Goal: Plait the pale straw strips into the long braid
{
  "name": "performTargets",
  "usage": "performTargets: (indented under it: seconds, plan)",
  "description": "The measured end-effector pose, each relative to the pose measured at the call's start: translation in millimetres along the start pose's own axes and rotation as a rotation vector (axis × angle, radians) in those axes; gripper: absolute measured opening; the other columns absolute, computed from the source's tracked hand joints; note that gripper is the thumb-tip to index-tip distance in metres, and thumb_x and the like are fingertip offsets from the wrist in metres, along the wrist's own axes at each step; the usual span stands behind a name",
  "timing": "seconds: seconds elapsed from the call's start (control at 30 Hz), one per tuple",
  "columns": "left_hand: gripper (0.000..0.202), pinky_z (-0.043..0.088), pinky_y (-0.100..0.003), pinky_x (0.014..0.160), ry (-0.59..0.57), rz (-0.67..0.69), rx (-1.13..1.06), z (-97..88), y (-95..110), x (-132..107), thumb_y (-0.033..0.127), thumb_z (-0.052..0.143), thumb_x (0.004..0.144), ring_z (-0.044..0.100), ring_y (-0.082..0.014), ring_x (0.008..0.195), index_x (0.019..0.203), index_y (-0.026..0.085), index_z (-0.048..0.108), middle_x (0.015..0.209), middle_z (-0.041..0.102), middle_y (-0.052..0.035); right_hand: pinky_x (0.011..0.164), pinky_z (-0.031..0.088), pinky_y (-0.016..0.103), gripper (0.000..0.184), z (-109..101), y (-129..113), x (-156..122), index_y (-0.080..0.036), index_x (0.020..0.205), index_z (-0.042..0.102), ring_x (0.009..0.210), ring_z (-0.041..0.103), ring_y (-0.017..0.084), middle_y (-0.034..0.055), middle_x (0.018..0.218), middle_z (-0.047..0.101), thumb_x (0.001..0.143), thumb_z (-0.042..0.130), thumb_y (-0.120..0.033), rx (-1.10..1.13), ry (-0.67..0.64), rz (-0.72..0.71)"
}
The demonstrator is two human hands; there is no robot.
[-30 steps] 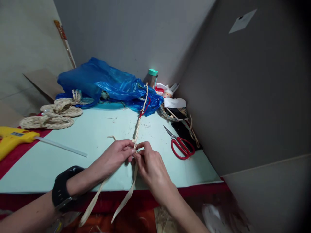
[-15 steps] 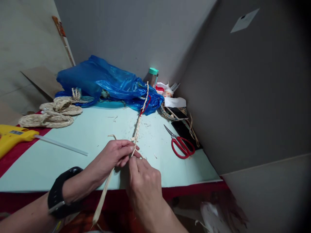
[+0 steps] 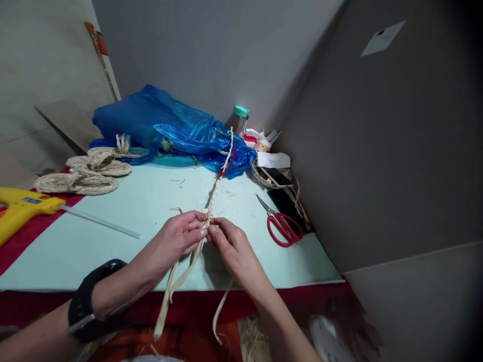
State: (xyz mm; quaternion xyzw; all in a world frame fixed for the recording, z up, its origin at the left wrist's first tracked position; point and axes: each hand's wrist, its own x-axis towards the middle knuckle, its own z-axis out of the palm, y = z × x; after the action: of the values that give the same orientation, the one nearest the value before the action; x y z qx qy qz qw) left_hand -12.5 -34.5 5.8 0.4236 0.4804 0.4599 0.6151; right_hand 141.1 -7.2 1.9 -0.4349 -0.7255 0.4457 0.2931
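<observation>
Past the pale tabletop's [image 3: 294,266] near edge hang flat strands [image 3: 163,309] of a knobbly cream braid [image 3: 214,196], pinched in left hand [image 3: 178,235] and right hand [image 3: 234,247] fingertips.

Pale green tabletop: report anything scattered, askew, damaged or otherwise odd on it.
Small dark scraps lie scattered on both sides of the pale braided fibre cord, like loose litter. At the back right, a flat, dark-screened phone leans askew on the round woven basket. I see no clear damage.
</observation>
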Motion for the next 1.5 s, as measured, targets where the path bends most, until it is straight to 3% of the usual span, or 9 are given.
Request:
performTargets:
  seconds: [0.13, 0.37, 0.57, 0.73, 0.87, 1.0, 1.07, 1.17, 1.5]
  plan:
    - [0.023, 0.034, -0.023, 0.058, 0.019, 0.054, 0.316, -3.0, 0.3, -3.1, 0.03, 0.054, 0.087, 0.048, -0.0112, 0.058, 0.107, 0.022, 0.047, 0.069, 0.061, 0.0055, 0.059, 0.031, 0.023, 0.035, 6.9, 6.0, -1.4, -0.017, 0.068, 0.055, 0.059, 0.041, 0.011, -0.0032, 0.06, 0.048, 0.095, 0.043, -0.034, -0.012, 0.034, -0.01]
    - [0.022, 0.038, -0.031, 0.061, 0.186, 0.356, 1.171, -2.2, 9.4, -24.7, 0.026, 0.041, 0.093, 0.061, -0.0179, 0.061, 0.084, 0.02, 0.059, 0.07, 0.066, -0.0012, 0.054, 0.03, 0.023, 0.035, 17.1, 7.2, -9.1, -0.016, 0.063, 0.057, 0.053, 0.04, 0.01, -0.003, 0.053, 0.047, 0.092, 0.047, -0.033, 0.121, 0.167, 0.002]
    - [0.026, 0.044, -0.03, 0.053, 0.186, 0.827, 1.406, 18.7, -10.1, -35.6, 0.004, 0.039, 0.087, 0.062, -0.0184, 0.055, 0.08, 0.016, 0.061, 0.064, 0.063, -0.0019, 0.066, 0.042, 0.024, 0.027, 11.6, 5.4, -7.2, -0.015, 0.068, 0.067, 0.067, 0.055, 0.015, -0.0004, 0.064, 0.062, 0.087, 0.054, -0.029, 0.32, 0.135, 0.016]
    - [0.031, 0.051, -0.033, 0.057, 0.18, 0.912, 1.495, 26.4, -23.1, -37.9, -0.001, 0.036, 0.085, 0.065, -0.0215, 0.062, 0.092, 0.01, 0.064, 0.071, 0.067, -0.0073, 0.078, 0.046, 0.028, 0.026, 2.8, 3.9, -8.0, -0.015, 0.089, 0.075, 0.079, 0.06, 0.017, 0.0039, 0.076, 0.069, 0.088, 0.055, -0.032, 0.5, -0.005, 0.064]
    - [0.023, 0.048, -0.034, 0.065, 0.065, 0.709, 1.251, 14.1, -5.3, -37.7, 0.022, 0.047, 0.093, 0.063, -0.0216, 0.072, 0.079, 0.019, 0.065, 0.073, 0.067, -0.0033, 0.065, 0.044, 0.023, 0.023, 2.0, 7.4, -9.0, -0.015, 0.085, 0.072, 0.066, 0.054, 0.012, 0.0024, 0.072, 0.065, 0.087, 0.058, -0.034, 0.56, 0.012, 0.069]
    - [0.02, 0.045, -0.035, 0.078, 0.23, 0.431, 0.878, -1.4, 13.9, -18.7, 0.036, 0.052, 0.09, 0.06, -0.0216, 0.083, 0.083, 0.02, 0.061, 0.086, 0.067, -0.0038, 0.051, 0.033, 0.02, 0.025, 1.4, 11.9, -11.0, -0.016, 0.084, 0.068, 0.055, 0.04, 0.008, -0.0009, 0.067, 0.055, 0.09, 0.055, -0.037, 0.592, -0.025, 0.081]
    - [0.022, 0.046, -0.033, 0.079, 0.094, 0.26, 0.591, -3.6, 13.0, -5.4, 0.038, 0.054, 0.088, 0.061, -0.0205, 0.088, 0.101, 0.021, 0.059, 0.095, 0.068, -0.004, 0.05, 0.033, 0.02, 0.026, 0.2, 12.9, -12.4, -0.017, 0.085, 0.067, 0.054, 0.04, 0.008, -0.001, 0.069, 0.052, 0.093, 0.052, -0.037, 0.605, -0.071, 0.08]
    - [0.022, 0.041, -0.024, 0.057, -0.118, 0.091, 0.285, 0.3, 2.6, 9.1, 0.037, 0.052, 0.088, 0.055, -0.0138, 0.063, 0.097, 0.018, 0.058, 0.072, 0.064, -0.0006, 0.055, 0.038, 0.021, 0.024, -2.1, 12.8, -14.2, -0.019, 0.095, 0.067, 0.058, 0.043, 0.009, -0.0009, 0.072, 0.052, 0.095, 0.049, -0.035, 0.571, -0.119, 0.058]
    - [0.024, 0.011, -0.021, 0.041, -0.099, -0.077, 0.108, 5.8, -5.7, 8.4, 0.036, 0.06, 0.083, 0.024, -0.0038, 0.041, 0.09, 0.014, 0.062, 0.055, 0.046, 0.006, 0.061, 0.039, 0.024, 0.029, -4.4, -1.7, -27.3, -0.016, 0.12, 0.054, 0.062, 0.055, 0.014, 0.0016, 0.073, 0.064, 0.099, 0.038, -0.029, -0.053, 0.045, -0.045]
